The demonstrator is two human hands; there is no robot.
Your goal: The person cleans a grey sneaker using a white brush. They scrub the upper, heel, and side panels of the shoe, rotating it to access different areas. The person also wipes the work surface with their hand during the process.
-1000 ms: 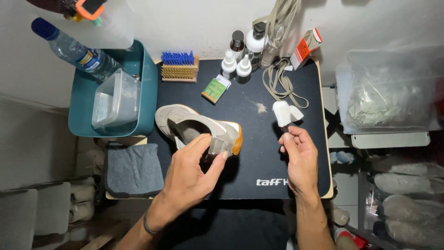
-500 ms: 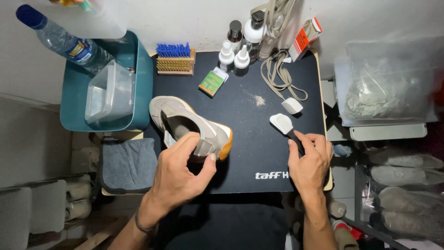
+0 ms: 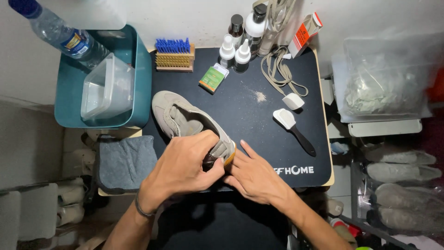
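A beige suede sneaker with a gum sole lies on the black mat, toe pointing to the far left. My left hand grips its heel and collar from above. My right hand rests flat against the heel's right side, fingers spread and touching the sole. A small white brush with a black handle lies on the mat to the right, apart from both hands.
A teal tub at the left holds a clear container and a water bottle. A blue-bristled brush, green box, bottles, beige laces and white eraser block sit at the back. A grey cloth lies left.
My right hand put the white brush down on the mat and moved left to the sneaker's heel. My left hand kept hold of the sneaker.
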